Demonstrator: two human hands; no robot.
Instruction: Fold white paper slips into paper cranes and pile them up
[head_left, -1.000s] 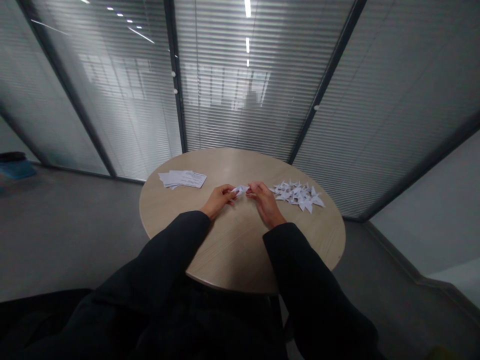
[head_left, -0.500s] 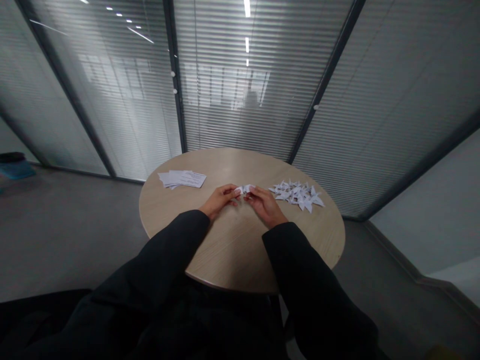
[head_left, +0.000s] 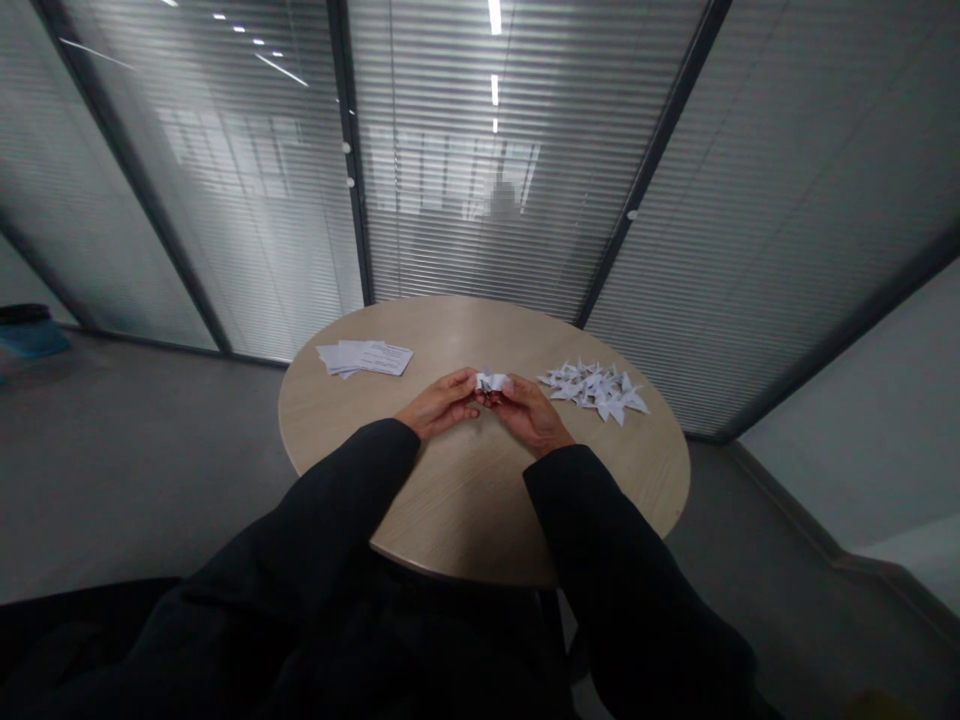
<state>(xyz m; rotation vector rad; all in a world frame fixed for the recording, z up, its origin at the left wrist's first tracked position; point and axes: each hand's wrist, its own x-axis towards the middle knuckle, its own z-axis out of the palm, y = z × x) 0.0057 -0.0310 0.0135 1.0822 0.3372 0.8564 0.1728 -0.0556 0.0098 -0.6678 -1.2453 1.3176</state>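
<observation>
Both of my hands meet over the middle of a round wooden table [head_left: 465, 500]. My left hand [head_left: 439, 405] and my right hand [head_left: 529, 410] each pinch one end of a small white folded paper piece [head_left: 491, 381], held just above the tabletop. Their fingers are curled and closed on it. Black sleeves cover both of my arms. A pile of several white folded paper shapes [head_left: 595, 389] lies on the table just right of my right hand. A small stack of flat white paper sheets [head_left: 364, 357] lies at the table's far left.
Glass walls with closed blinds [head_left: 495, 180] stand right behind the table. Grey floor surrounds it on the left and right. A blue object [head_left: 30, 335] lies on the floor at the far left.
My hands have drawn closer together, and the folded paper between them is bunched shorter and held a little higher than a second ago.
</observation>
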